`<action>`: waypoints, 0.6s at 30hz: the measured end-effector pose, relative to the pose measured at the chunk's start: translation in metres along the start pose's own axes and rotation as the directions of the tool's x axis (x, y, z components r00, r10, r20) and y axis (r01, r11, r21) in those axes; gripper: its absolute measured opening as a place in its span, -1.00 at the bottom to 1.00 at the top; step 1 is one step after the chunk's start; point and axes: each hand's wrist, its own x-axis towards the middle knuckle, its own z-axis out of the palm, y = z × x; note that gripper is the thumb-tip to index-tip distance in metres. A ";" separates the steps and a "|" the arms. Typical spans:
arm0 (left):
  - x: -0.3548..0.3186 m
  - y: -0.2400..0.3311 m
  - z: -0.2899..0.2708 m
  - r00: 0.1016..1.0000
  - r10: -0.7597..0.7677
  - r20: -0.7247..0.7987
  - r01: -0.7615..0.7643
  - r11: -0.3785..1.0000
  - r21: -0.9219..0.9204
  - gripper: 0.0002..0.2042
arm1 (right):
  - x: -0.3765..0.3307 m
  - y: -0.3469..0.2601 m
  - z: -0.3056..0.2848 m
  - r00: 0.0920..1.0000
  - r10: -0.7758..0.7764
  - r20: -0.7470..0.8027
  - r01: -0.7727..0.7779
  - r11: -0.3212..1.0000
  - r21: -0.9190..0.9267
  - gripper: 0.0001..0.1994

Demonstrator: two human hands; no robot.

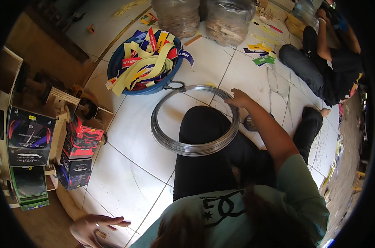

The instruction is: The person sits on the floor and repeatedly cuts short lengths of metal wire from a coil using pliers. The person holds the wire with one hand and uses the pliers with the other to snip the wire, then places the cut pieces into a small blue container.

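Note:
A coil of silvery wire (pixel 195 149) loops around and over my bent knee in dark trousers. My right hand (pixel 240 99) is at the coil's far right edge, thumb inside the ring, and seems to grip it; some fingers are hidden. At the lower left my left hand (pixel 97 230), with a ring on one finger, is held apart from the coil, fingers stretched out and nothing in them. By the coil's far left edge lies a dark looped piece (pixel 176 87) whose kind I cannot make out.
Beyond the coil stands a blue basin (pixel 154 89) heaped with coloured printed strips. Behind it are two clear plastic containers (pixel 230 27) of wood scraps. Boxes (pixel 30 134) line a wooden rack at left. Another person (pixel 340 70) sits at far right. A round dark object (pixel 250 123) lies by my right forearm.

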 end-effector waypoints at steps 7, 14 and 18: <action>0.133 -0.032 -0.106 0.800 -0.141 -0.583 0.572 0.473 0.670 -0.74 | 0.015 0.000 0.015 0.999 -0.038 0.010 0.038 0.997 0.067 -0.26; 0.328 -0.163 -0.238 0.579 -0.205 -0.790 0.567 0.797 0.209 -0.72 | 0.047 -0.007 0.020 0.982 0.049 0.182 -0.098 0.957 0.274 -0.46; 0.367 -0.178 -0.242 0.597 -0.316 -0.737 0.258 0.946 -0.196 -0.76 | 0.053 -0.004 0.030 0.999 0.049 0.024 -0.054 0.954 0.295 -0.63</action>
